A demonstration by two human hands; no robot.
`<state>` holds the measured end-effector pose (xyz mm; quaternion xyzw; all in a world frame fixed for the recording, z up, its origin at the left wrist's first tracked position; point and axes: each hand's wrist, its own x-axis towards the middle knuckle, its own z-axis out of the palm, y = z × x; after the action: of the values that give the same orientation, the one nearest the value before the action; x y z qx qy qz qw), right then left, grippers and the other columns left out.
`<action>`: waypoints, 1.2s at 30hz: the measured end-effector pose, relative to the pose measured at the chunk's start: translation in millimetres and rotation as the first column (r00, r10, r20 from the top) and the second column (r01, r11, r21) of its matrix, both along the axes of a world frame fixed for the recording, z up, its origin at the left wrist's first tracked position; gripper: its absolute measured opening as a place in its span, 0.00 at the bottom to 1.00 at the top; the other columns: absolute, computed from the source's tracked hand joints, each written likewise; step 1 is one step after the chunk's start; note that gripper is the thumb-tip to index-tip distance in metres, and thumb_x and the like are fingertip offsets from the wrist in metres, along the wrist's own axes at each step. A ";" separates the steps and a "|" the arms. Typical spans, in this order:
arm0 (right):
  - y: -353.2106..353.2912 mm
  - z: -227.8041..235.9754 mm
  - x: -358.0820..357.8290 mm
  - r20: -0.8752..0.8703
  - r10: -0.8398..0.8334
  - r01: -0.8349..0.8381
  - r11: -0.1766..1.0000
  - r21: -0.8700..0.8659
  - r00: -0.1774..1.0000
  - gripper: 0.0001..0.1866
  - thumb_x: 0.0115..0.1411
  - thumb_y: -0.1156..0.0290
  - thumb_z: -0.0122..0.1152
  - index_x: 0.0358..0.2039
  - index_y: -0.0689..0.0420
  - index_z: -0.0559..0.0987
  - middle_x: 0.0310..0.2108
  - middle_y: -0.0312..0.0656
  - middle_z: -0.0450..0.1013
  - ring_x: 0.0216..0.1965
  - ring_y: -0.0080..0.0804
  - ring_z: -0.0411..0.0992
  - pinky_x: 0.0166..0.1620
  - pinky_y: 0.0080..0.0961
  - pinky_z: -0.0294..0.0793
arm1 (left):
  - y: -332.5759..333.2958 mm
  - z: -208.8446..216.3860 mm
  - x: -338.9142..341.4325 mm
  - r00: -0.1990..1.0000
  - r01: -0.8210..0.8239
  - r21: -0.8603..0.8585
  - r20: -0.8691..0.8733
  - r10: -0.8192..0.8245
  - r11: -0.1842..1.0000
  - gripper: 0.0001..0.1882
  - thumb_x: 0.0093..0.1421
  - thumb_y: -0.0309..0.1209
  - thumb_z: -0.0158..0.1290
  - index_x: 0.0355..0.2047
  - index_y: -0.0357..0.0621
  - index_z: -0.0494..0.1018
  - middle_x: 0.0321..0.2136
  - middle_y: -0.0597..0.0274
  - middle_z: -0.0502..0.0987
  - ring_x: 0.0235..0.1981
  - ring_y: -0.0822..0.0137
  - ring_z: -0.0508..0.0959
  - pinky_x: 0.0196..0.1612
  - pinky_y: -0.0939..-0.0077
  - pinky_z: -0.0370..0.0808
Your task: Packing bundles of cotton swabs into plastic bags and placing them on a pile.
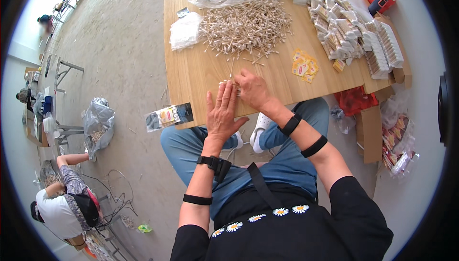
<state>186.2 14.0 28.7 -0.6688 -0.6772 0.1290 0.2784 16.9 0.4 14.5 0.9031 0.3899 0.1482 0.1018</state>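
At the table's near edge, my left hand (222, 110) lies with its fingers stretched out over a small bunch of cotton swabs (223, 83). Against the right side of the same bunch, my right hand (254, 90) is closed, its fingers curled around the swab ends; the palm side is hidden. One loose swab (231, 68) points away from the bunch. Just beyond the hands spreads a big heap of cotton swabs (246, 27) with wooden-coloured sticks and white tips.
White plastic sleeves (185, 31) lie left of the heap, yellow cards (304, 66) to the right. Filled swab packs (337, 27) are piled at far right. A packed bag (168, 116) sits at the left corner. Cardboard box (369, 134) stands beside the table. A co-worker (64, 208) sits lower left.
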 end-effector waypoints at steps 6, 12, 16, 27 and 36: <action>27.1 7.5 2.9 0.090 -0.143 0.149 0.987 -0.063 0.986 0.07 0.56 0.69 0.62 0.33 0.58 0.79 0.38 0.52 0.76 0.37 0.51 0.79 0.39 0.43 0.80 | -0.4 -0.5 1.8 1.000 -0.005 -0.006 -0.001 0.005 1.000 0.61 0.41 0.54 0.69 0.71 0.44 0.54 0.73 0.59 0.53 0.75 0.60 0.50 0.73 0.43 0.41; 36.7 4.4 -12.1 0.158 -0.200 0.211 0.976 -0.052 0.967 0.09 0.55 0.66 0.63 0.33 0.58 0.79 0.39 0.52 0.77 0.37 0.52 0.80 0.39 0.42 0.80 | -0.5 0.2 0.5 1.000 -0.009 -0.009 -0.011 0.009 1.000 0.61 0.41 0.55 0.69 0.71 0.44 0.54 0.73 0.59 0.53 0.75 0.60 0.50 0.72 0.40 0.42; 23.4 -4.5 20.3 0.178 -0.209 0.223 0.973 -0.063 0.962 0.07 0.55 0.70 0.61 0.34 0.57 0.79 0.38 0.52 0.76 0.37 0.52 0.80 0.39 0.42 0.80 | -0.9 5.0 2.1 0.999 -0.015 -0.014 -0.052 0.014 1.000 0.61 0.41 0.55 0.69 0.72 0.45 0.53 0.73 0.60 0.53 0.75 0.60 0.50 0.72 0.39 0.43; 31.8 -6.4 76.4 0.247 -0.277 0.273 0.961 0.050 0.928 0.04 0.55 0.76 0.57 0.31 0.55 0.79 0.38 0.51 0.72 0.38 0.53 0.78 0.39 0.46 0.79 | -2.1 7.3 3.8 0.997 -0.045 -0.017 -0.063 0.044 0.999 0.62 0.40 0.53 0.70 0.72 0.49 0.52 0.72 0.64 0.54 0.74 0.62 0.51 0.72 0.39 0.44; 35.1 0.1 73.1 0.427 -0.204 0.155 0.977 0.148 0.881 0.05 0.53 0.78 0.58 0.31 0.57 0.78 0.37 0.49 0.74 0.39 0.48 0.79 0.41 0.43 0.79 | -2.5 5.8 3.6 0.997 -0.052 -0.006 -0.055 0.051 0.999 0.62 0.40 0.53 0.71 0.72 0.50 0.53 0.71 0.64 0.55 0.74 0.62 0.51 0.72 0.39 0.45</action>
<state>259.2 49.1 28.8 -0.7242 -0.6636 -0.0889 0.1653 20.5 -2.1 20.3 0.8961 0.4162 0.1246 0.0904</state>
